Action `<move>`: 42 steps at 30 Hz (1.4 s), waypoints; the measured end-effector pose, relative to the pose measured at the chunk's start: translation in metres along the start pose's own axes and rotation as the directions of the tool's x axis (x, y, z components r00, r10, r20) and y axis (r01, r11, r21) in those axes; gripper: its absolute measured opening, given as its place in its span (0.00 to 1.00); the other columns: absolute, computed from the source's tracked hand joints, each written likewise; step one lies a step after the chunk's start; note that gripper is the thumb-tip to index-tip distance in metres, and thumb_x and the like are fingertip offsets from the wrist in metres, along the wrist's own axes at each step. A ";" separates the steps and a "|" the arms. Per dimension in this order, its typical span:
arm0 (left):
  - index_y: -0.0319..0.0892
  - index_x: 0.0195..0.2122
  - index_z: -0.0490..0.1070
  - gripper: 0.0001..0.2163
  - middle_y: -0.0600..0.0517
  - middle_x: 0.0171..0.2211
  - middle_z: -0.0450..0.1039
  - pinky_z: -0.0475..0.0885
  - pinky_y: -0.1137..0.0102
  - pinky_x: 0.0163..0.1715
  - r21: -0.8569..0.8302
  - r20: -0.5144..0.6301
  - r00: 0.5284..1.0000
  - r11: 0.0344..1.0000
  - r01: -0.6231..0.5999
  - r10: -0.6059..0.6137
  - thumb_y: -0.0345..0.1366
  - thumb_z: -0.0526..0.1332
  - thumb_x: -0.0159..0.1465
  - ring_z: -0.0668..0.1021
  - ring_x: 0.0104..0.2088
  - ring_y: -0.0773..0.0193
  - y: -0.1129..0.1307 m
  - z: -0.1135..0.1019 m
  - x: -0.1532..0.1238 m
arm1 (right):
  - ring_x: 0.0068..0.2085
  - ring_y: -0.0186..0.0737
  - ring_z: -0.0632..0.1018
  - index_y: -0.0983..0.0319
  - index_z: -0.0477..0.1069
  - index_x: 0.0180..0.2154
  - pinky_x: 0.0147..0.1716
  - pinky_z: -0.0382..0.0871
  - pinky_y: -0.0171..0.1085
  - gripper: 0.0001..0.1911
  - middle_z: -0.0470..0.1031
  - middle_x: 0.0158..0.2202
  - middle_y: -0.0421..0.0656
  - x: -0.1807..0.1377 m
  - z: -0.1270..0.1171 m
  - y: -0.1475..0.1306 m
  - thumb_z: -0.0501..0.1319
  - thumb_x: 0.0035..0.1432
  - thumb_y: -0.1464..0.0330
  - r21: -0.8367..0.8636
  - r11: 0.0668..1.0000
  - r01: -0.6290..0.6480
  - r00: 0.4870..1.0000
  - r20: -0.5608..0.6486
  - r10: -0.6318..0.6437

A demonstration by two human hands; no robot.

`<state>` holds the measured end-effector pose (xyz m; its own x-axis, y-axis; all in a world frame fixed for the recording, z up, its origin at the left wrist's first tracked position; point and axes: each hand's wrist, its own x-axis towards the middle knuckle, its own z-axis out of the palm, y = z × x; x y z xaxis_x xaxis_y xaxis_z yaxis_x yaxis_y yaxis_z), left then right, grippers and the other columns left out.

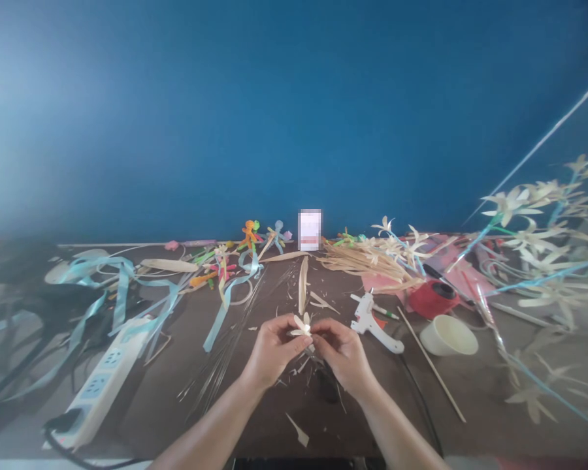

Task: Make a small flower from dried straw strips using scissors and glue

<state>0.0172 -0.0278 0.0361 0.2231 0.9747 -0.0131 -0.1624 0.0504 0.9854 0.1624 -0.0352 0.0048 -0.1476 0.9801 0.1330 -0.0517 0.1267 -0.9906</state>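
Observation:
Over the middle of the dark table, a small cream flower (pixel 302 325) with narrow petals, seemingly cut from dried husk, is held between both hands. My left hand (pixel 274 344) pinches it from the left, thumb and fingertips at the petals. From the other side, my right hand (pixel 342 352) has its thumb and fingers closed at the flower's right edge and base. What lies under the fingertips is hidden. Just beyond the hands is a long pale husk strip (pixel 303 285). Cream scraps (pixel 298 431) are scattered beneath and in front of the hands.
A white glue gun (pixel 378 326) lies right of my hands, near a thin stick (pixel 434 367), a white cup (pixel 449 335) and a red roll (pixel 434 297). Finished flowers on stems (pixel 512 205) crowd the right. Leftward are thin wires (pixel 220 356), blue ribbon (pixel 220 321) and a power strip (pixel 102 385).

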 end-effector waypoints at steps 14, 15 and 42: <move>0.38 0.28 0.75 0.04 0.55 0.25 0.69 0.64 0.76 0.27 0.065 0.066 0.997 0.998 0.022 -0.027 0.30 0.65 0.50 0.69 0.25 0.72 0.000 -0.006 0.000 | 0.25 0.32 0.67 0.62 0.68 0.29 0.23 0.62 0.31 0.03 0.67 0.25 0.39 -0.001 -0.001 0.012 0.59 0.53 0.69 0.058 0.997 0.056 0.998 0.008 -0.057; 0.38 0.28 0.75 0.03 0.54 0.25 0.69 0.64 0.76 0.27 0.084 0.048 0.999 0.996 0.000 -0.004 0.30 0.65 0.50 0.69 0.25 0.71 0.000 -0.004 0.000 | 0.26 0.32 0.68 0.62 0.68 0.29 0.24 0.62 0.31 0.03 0.68 0.26 0.39 -0.001 0.000 0.013 0.59 0.53 0.69 0.059 0.996 0.073 0.997 -0.005 -0.072; 0.41 0.28 0.73 0.04 0.50 0.29 0.72 0.68 0.72 0.32 0.543 0.007 0.923 0.774 -0.326 0.384 0.28 0.59 0.54 0.74 0.31 0.64 0.010 0.010 -0.011 | 0.39 0.42 0.75 0.59 0.71 0.39 0.40 0.68 0.40 0.11 0.75 0.37 0.45 -0.010 0.005 -0.006 0.55 0.54 0.73 -0.334 0.903 0.270 0.947 -0.078 -0.312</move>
<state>0.0227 -0.0398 0.0480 0.1505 0.9176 0.3679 0.3237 -0.3973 0.8587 0.1593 -0.0461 0.0100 -0.0469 0.9004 0.4325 0.2431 0.4303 -0.8693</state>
